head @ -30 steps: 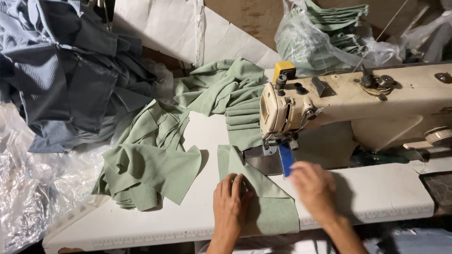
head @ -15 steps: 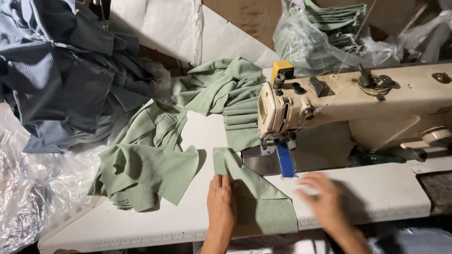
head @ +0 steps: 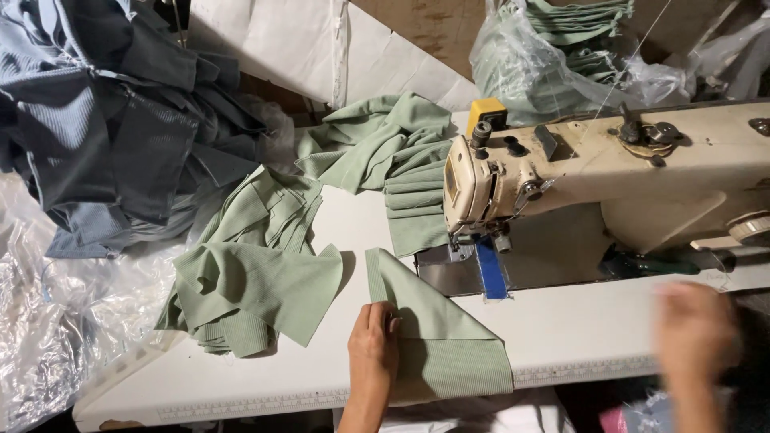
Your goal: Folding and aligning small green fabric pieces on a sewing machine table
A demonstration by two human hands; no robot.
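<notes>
Green fabric piece (folded) lies under left hand.

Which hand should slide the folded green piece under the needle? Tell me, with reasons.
Probably the left hand: it lies flat on the folded green piece, near the blue tape under the sewing machine. The right hand is blurred, off the fabric, far right.

On the table, a folded cloth piece lies in front of the sewing machine, with the left hand on its left edge, a cloth pile further left, and the right hand off to the right.
</notes>
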